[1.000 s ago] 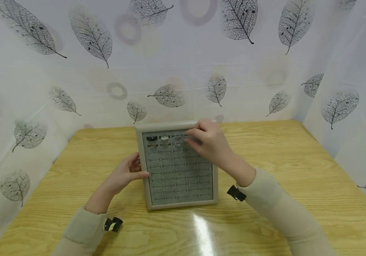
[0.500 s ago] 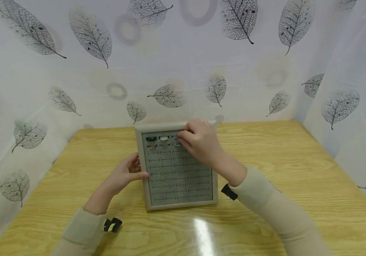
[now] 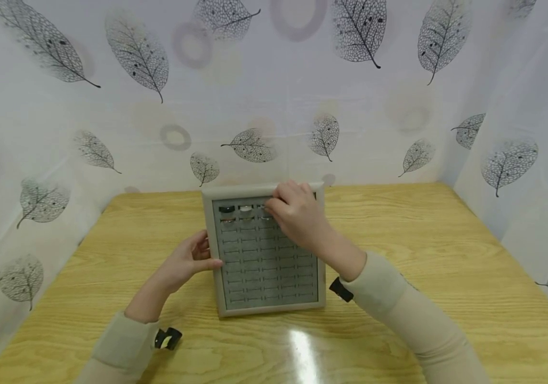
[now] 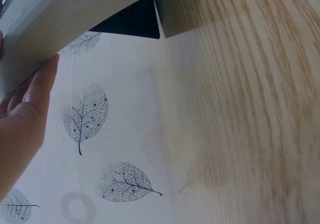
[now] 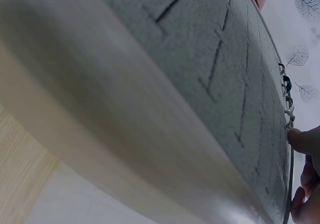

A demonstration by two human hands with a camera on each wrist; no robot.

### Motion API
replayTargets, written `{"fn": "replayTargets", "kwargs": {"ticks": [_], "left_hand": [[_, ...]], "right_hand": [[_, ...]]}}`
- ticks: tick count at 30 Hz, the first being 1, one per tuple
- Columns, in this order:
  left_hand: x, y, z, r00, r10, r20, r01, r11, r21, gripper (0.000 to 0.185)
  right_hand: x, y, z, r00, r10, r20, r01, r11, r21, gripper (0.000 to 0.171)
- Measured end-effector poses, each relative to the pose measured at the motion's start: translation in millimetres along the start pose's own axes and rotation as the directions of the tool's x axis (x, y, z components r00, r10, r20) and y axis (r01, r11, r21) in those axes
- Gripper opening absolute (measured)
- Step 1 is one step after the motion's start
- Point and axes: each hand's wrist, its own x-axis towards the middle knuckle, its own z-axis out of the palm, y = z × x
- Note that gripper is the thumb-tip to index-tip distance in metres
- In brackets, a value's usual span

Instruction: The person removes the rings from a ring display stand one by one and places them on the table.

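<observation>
Ring display tray (image 3: 264, 256), grey felt with rows of slots in a pale frame, lay flat on the wooden table (image 3: 446, 250), centred, its far edge near the leaf-print backdrop (image 3: 274, 96). Only the far rows were filled: a dark ring (image 3: 226, 209) at the far left corner, a silver ring (image 3: 246, 208) just beside it, and at least one more partly hidden under the right hand. Judging from this, the filling had barely begun; nearly all nearer slots stood vacant.

Right hand (image 3: 297, 216) hovered over the far middle of the tray, fingers curled and pinched down at the top rows. Whether a ring sat in the pinch could not be told. The right wrist view showed a fingertip (image 5: 302, 140) touching the felt beside the rings.

Left hand (image 3: 188, 260) steadied the tray's left frame edge, thumb pressed on it, fingers relaxed alongside.

Against the earlier frames: the right hand had shifted left along the top rows, now covering the third column; left hand and tray unchanged.
</observation>
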Motion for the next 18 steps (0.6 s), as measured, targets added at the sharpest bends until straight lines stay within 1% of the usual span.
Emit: {"fn": "replayTargets", "kwargs": {"ticks": [6,12,18], "left_hand": [[-0.2,-0.5,0.6,1.000,0.003,-0.002,-0.003,1.000,0.001,0.078],[0.0,-0.8,0.7,1.000,0.008,0.000,-0.008,1.000,0.011,0.078],[-0.1,0.9,1.5,1.000,0.017,0.009,-0.017,1.000,-0.003,0.077]], "right_hand": [[-0.3,-1.2,0.2,1.000,0.000,0.000,0.000,1.000,-0.009,0.008],[-0.5,-1.3,-0.9,1.000,0.014,-0.009,-0.014,1.000,0.027,0.008],[-1.0,0.1,-1.1,1.000,0.015,-0.018,-0.014,0.998,0.057,0.007]]}}
